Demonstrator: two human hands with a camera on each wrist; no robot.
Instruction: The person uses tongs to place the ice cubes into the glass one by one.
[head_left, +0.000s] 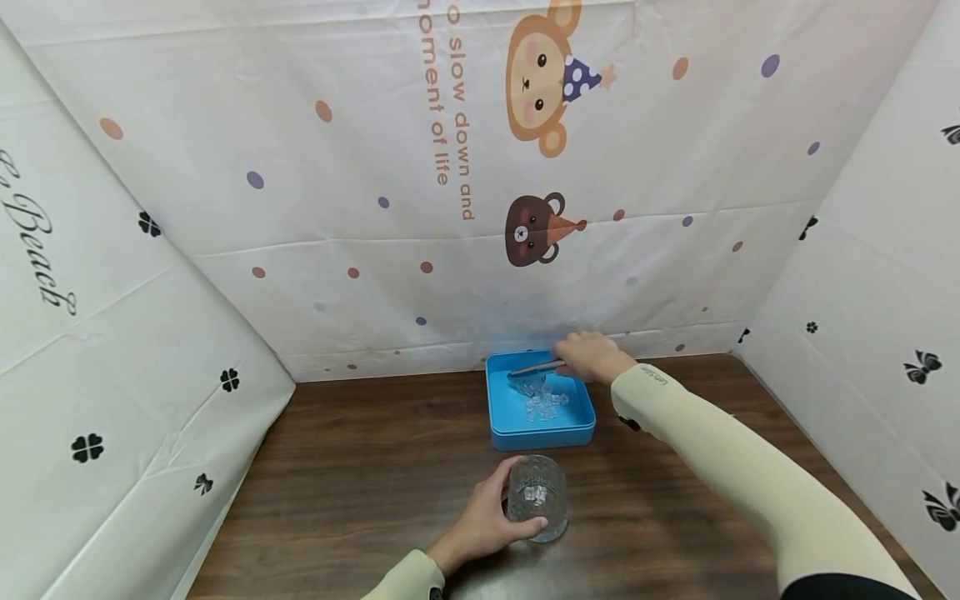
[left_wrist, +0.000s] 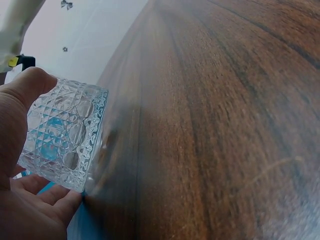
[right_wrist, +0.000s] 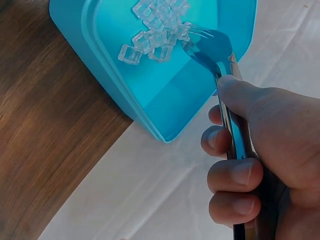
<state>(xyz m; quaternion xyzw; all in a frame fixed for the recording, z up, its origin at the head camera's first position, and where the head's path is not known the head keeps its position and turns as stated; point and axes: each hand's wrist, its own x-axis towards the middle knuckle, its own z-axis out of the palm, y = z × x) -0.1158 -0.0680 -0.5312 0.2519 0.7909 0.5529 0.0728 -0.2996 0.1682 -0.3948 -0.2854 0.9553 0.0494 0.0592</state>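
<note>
- One clear glass (head_left: 538, 500): on the table (head_left: 352, 475), just on the near side of the blue box, apparently standing upright. Patterned wall, raised in diamonds and ovals. Likely stiff, fairly heavy for its bulk and breakable; the relief should help against slipping. Best hold: round the side wall, clear of the rim. Pale blocky shapes show inside, probably cubes.
- One left hand (head_left: 489, 518): grips the glass from its left side, thumb and fingers on opposite parts of the wall.
- One pair of metal tongs (head_left: 536, 367): slanting over the box, tined end down among the cubes. Judged rigid in each arm, light, smooth. Best hold: partway along both arms, where a squeeze carries to the tips.
- One right hand (head_left: 591, 354): grips the tongs, fingers curled round the handle and thumb laid along it.
- Several clear cubes (right_wrist: 161, 36): loosely heaped on the box floor. Likely light, hard and slick, apt to skid or pop out under uneven pressure. Best hold: opposite flat faces, one or two at once.
- One blue box (head_left: 543, 440): shallow, lidless, on the table against the cloth backdrop (head_left: 300, 308). Seems thin-walled and light; take by opposite sides.
</note>
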